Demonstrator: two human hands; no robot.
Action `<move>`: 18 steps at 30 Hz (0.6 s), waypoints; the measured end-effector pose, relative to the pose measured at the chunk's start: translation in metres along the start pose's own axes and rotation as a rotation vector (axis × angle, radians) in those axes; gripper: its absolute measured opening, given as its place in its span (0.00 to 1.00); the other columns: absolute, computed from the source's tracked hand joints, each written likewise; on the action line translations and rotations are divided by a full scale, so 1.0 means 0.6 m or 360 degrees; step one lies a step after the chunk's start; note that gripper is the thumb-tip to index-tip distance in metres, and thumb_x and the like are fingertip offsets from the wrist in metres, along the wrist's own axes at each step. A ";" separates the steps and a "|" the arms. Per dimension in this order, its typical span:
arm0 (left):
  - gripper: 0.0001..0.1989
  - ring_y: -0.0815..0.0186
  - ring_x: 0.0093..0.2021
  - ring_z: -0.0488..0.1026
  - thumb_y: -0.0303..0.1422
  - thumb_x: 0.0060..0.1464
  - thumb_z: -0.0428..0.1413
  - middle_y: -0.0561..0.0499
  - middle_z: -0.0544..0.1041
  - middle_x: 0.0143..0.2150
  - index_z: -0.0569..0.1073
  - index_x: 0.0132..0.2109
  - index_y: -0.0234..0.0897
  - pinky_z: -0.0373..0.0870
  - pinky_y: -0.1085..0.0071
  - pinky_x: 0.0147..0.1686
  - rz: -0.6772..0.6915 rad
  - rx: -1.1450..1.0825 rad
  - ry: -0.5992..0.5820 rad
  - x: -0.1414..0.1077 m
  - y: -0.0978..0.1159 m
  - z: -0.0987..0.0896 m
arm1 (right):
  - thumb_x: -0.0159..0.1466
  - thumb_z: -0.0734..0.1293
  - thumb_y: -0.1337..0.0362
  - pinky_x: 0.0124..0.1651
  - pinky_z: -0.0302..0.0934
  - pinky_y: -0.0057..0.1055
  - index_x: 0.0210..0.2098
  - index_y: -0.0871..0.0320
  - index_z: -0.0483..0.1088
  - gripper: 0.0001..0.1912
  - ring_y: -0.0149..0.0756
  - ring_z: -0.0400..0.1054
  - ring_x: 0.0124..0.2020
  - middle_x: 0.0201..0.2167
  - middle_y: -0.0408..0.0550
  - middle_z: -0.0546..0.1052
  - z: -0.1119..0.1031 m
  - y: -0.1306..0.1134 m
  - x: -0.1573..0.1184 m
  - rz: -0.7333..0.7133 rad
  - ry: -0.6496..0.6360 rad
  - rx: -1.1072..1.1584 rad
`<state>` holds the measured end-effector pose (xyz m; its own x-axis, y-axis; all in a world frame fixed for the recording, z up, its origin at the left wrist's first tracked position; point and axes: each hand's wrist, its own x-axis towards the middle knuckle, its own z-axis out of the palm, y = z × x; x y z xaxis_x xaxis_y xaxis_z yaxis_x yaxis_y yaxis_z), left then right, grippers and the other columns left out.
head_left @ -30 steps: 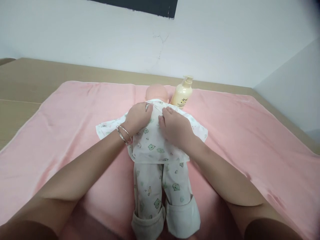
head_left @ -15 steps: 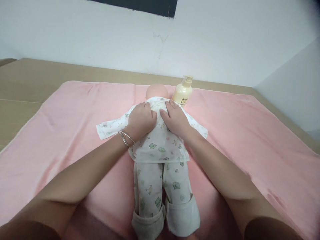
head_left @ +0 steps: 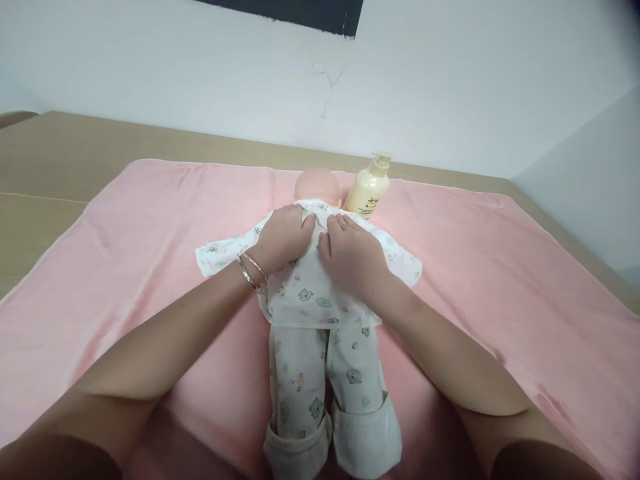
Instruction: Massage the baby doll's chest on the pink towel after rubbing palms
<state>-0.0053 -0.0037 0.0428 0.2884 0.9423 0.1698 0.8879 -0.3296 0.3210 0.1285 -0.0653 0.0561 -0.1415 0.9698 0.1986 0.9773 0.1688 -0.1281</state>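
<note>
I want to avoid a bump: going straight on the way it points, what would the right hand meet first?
Probably the left hand: the right hand angles toward it across the printed shirt, with only a narrow gap between. Depth is hard to judge, though.

Pump bottle (head_left: 369,191), pale yellow with dark printing: stands near the far edge of a pink blanket (head_left: 150,227). Blanket: creased, spread over a wood-toned table (head_left: 125,139); seam visible at the table's left. White wall (head_left: 440,87) behind: branching crack (head_left: 330,83) noted below a dark panel (head_left: 300,13), its lower edge uneven.
</note>
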 end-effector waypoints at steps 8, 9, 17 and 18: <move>0.19 0.54 0.48 0.72 0.32 0.65 0.39 0.36 0.77 0.44 0.73 0.42 0.28 0.68 0.58 0.51 0.0358 0.0271 0.0242 -0.037 0.021 0.007 | 0.73 0.50 0.58 0.69 0.54 0.51 0.64 0.69 0.60 0.28 0.54 0.55 0.71 0.69 0.65 0.62 0.005 0.063 0.046 -0.0178 -0.0183 0.0249; 0.18 0.55 0.47 0.72 0.32 0.65 0.40 0.37 0.77 0.43 0.73 0.42 0.29 0.68 0.59 0.49 0.0337 0.0244 0.0206 -0.032 0.017 0.007 | 0.74 0.50 0.57 0.70 0.52 0.52 0.66 0.70 0.58 0.30 0.54 0.53 0.71 0.69 0.65 0.61 0.006 0.064 0.045 -0.0202 -0.0208 0.0249; 0.24 0.60 0.37 0.74 0.44 0.67 0.39 0.43 0.79 0.39 0.74 0.41 0.34 0.67 0.65 0.36 -0.0043 -0.0146 -0.0087 0.010 -0.011 -0.008 | 0.73 0.50 0.59 0.73 0.48 0.49 0.69 0.79 0.54 0.33 0.55 0.50 0.73 0.69 0.70 0.60 0.001 0.014 0.005 -0.0085 -0.0152 0.0070; 0.24 0.59 0.39 0.75 0.43 0.67 0.39 0.41 0.79 0.40 0.74 0.42 0.32 0.68 0.65 0.38 -0.0021 -0.0082 -0.0067 0.005 -0.007 -0.009 | 0.73 0.51 0.57 0.73 0.49 0.48 0.69 0.77 0.54 0.33 0.54 0.50 0.73 0.70 0.69 0.59 0.000 0.017 0.009 -0.0077 -0.0178 0.0118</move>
<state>-0.0100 0.0003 0.0471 0.2924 0.9479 0.1264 0.8724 -0.3185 0.3707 0.1379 -0.0585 0.0555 -0.2090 0.9731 0.0975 0.9551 0.2245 -0.1932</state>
